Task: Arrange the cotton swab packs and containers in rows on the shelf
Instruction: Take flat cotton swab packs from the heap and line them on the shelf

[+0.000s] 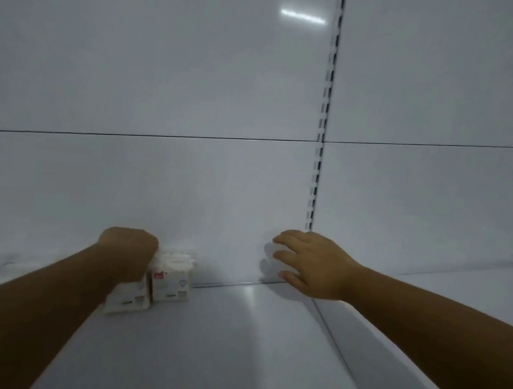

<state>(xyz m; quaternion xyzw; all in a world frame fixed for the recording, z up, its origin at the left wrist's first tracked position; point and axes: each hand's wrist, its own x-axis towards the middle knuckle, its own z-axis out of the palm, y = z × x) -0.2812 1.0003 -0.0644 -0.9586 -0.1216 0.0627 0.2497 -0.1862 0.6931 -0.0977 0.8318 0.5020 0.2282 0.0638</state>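
Left grip [127, 249] clenched on swab pack [128, 299], right grip [314, 264] round white container [276, 251], above glossy white shelf [240, 343]

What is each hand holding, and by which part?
The left hand grips a cotton swab pack at its top. The right hand curls fingers round the side of a white container.

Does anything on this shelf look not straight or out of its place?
Yes, slightly. The left pack, held by the left hand, sits forward of the right pack and looks tilted, so their fronts do not line up. No spill or damage shows.
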